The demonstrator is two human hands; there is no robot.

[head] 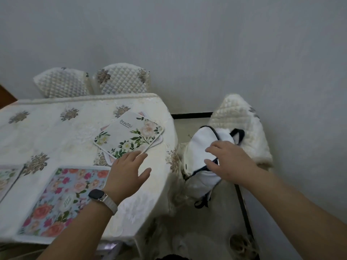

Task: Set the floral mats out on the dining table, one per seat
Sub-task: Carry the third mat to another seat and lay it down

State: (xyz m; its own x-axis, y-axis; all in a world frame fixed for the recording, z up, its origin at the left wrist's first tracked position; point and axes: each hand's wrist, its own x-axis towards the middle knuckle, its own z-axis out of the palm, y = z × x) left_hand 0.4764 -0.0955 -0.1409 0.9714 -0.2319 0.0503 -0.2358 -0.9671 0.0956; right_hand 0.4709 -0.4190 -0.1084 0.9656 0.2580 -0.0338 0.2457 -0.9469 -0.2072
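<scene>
A small stack of floral mats point(129, 135) lies skewed near the table's right end; the top one is white with green leaves and the word "Beautiful". A blue mat with pink and orange roses point(62, 199) lies flat at the near edge. Part of another mat point(7, 178) shows at the far left. My left hand point(127, 169), with a watch on its wrist, hovers open just in front of the stack, fingertips at its near corner. My right hand point(231, 162) is spread open over a white bag point(202, 156) on a chair, touching it.
The dining table point(56, 132) wears a cream cloth with brown flower patches. Two quilted chairs point(122, 79) stand at its far side against the grey wall. A third quilted chair point(242, 128) at the right end carries the bag.
</scene>
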